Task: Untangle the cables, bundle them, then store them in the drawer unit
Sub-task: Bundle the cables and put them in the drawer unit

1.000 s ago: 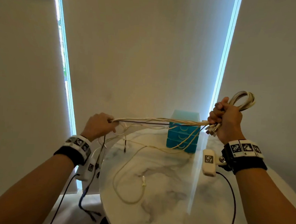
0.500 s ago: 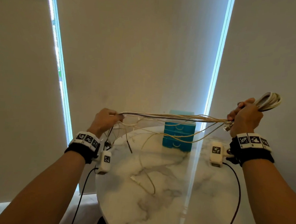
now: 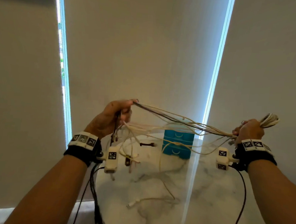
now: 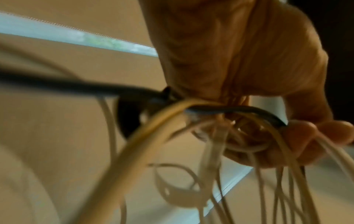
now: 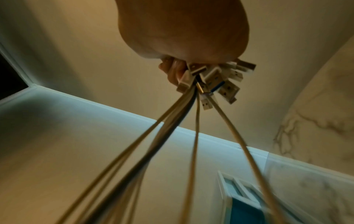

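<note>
A person stands at a round marble table (image 3: 207, 209), both hands raised above it with a fan of cables (image 3: 177, 119) strung between them. The right hand (image 3: 248, 130), at 3 o'clock in the head view, is clenched around a coiled section that sticks out past the fist; the right wrist view shows a cluster of USB plugs (image 5: 216, 80) poking from that grip. The left hand (image 3: 112, 117), at 9 o'clock, has its fingers curled around the other ends, mostly cream strands and one dark cable (image 4: 76, 86), with loose tails hanging below.

Judging by this, untangling looks mostly finished and bundling is underway: part is coiled, the long span is not yet gathered, and nothing is stored. One pale cable (image 3: 153, 200) lies on the table toward 6 o'clock, apart from the held bunch.

The teal drawer unit (image 3: 177, 144) stands at 12 o'clock on the table, behind the hanging strands, its drawers appearing closed. The dangling plugs could snag on it or on each other, and both hands are occupied when a drawer needs opening
</note>
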`<state>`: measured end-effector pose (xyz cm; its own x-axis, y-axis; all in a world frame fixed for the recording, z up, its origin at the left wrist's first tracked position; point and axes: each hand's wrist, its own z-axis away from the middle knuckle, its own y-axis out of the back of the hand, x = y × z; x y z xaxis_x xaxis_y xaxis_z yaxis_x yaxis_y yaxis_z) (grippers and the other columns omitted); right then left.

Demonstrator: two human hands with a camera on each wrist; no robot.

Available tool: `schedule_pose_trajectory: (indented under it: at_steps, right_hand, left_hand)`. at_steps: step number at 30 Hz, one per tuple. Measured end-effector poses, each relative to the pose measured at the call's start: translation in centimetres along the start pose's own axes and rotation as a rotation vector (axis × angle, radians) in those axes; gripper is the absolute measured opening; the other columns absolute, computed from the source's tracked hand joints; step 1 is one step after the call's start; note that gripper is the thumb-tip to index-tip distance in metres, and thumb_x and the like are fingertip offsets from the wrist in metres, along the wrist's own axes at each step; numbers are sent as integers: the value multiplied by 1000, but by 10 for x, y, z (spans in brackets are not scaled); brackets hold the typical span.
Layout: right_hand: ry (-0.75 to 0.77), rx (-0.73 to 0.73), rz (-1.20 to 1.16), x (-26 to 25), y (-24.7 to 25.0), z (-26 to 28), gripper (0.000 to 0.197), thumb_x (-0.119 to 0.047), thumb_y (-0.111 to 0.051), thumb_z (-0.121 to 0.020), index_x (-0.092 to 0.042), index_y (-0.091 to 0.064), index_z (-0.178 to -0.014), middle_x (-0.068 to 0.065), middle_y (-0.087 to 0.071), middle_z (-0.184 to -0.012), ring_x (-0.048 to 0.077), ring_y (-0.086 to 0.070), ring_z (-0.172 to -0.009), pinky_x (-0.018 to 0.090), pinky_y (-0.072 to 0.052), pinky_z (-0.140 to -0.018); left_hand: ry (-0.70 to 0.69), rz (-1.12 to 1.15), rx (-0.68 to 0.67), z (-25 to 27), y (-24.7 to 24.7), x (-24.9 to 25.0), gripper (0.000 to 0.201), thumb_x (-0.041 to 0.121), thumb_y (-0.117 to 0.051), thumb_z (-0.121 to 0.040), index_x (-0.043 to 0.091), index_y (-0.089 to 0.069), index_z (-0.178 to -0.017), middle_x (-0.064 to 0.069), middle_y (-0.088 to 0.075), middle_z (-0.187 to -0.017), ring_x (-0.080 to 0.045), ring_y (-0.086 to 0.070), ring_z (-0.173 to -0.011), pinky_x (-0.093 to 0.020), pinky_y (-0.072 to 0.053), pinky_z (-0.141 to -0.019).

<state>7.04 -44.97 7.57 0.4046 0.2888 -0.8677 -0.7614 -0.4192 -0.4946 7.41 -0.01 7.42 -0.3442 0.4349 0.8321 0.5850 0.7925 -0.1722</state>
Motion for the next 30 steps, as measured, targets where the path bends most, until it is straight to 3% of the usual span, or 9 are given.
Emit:
schedule_pose_trajectory:
  at_steps: [3, 6, 10, 13, 16, 18, 22, 26, 30]
  right_hand:
    - [-4, 19, -12, -12, 11, -11, 19, -17, -40, -84, -17, -50, -68, 3, -44, -55, 16, -38, -36, 25, -32, -49]
    - [50, -24, -23, -21, 6, -6, 21, -22, -45, -87, -19, -50, -67, -1, -43, -48, 16, -38, -35, 23, -30, -47]
    - [134, -57, -30, -25, -15, 4, 31, -30, -47, -96, -19, -53, -68, -6, -45, -40, 15, -42, -32, 23, -33, -42]
    - [127, -43, -28, -28, -23, 5, 33, -31, -46, -99, -19, -53, -68, -8, -47, -37, 14, -44, -31, 22, -34, -41]
    - [117, -49, -77, -33, -28, 3, 32, -24, -41, -98, -20, -51, -67, -6, -46, -40, 15, -41, -32, 20, -31, -42]
    - [119, -37, -77, -37, -26, -3, 29, -23, -42, -94, -20, -50, -66, -4, -45, -43, 16, -41, -33, 20, -31, -43]
    - [153, -4, -68, -53, -12, -15, 21, -24, -44, -87, -20, -50, -68, -3, -45, -48, 16, -39, -36, 21, -31, -47]
    - [271, -47, -4, -57, -17, -3, 27, -30, -40, -94, -26, -54, -72, -3, -59, -63, 17, -49, -44, 21, -33, -46]
    - [347, -8, 101, -54, -24, -7, 25, -39, -45, -86, -25, -65, -85, 8, -78, -99, 27, -67, -77, 44, -55, -64]
  left_hand:
    - [212, -482, -159, 12, 18, 12, 23, 23, -64, -105, 11, -84, -100, -7, -67, -80, -16, -60, -58, -24, -52, -56]
    - [363, -1022, -293, 10, 29, 15, 25, 41, -74, -97, 19, -84, -105, 11, -75, -114, -20, -67, -74, -25, -55, -71]
    - [114, -1372, 79, -5, 35, 11, 33, 51, -80, -91, 20, -82, -99, 9, -74, -112, -18, -73, -86, -25, -52, -70]
    - [95, -914, 367, -4, 45, 3, 49, 59, -88, -78, 12, -75, -78, -1, -71, -81, -20, -67, -72, -35, -53, -74]
    - [99, -199, 350, 7, 36, -16, 41, 40, -98, -65, 9, -82, -86, -2, -68, -67, -17, -65, -65, -25, -58, -60]
    - [131, -42, 214, 16, 36, -27, 38, 33, -90, -79, 5, -76, -98, 5, -52, -52, -6, -48, -43, -18, -42, -41]
    - [425, -624, -151, 32, 51, -32, 50, 51, -81, -90, 2, -69, -91, -9, -49, -57, -14, -42, -41, -23, -38, -44]
    - [260, -1288, 15, 21, 54, -29, 63, 69, -83, -76, 14, -54, -62, 1, -45, -58, -12, -41, -54, -32, -33, -59]
    - [108, -728, 301, 27, 51, -26, 38, 41, -81, -91, 11, -67, -72, -2, -59, -64, -12, -50, -60, -25, -40, -57]
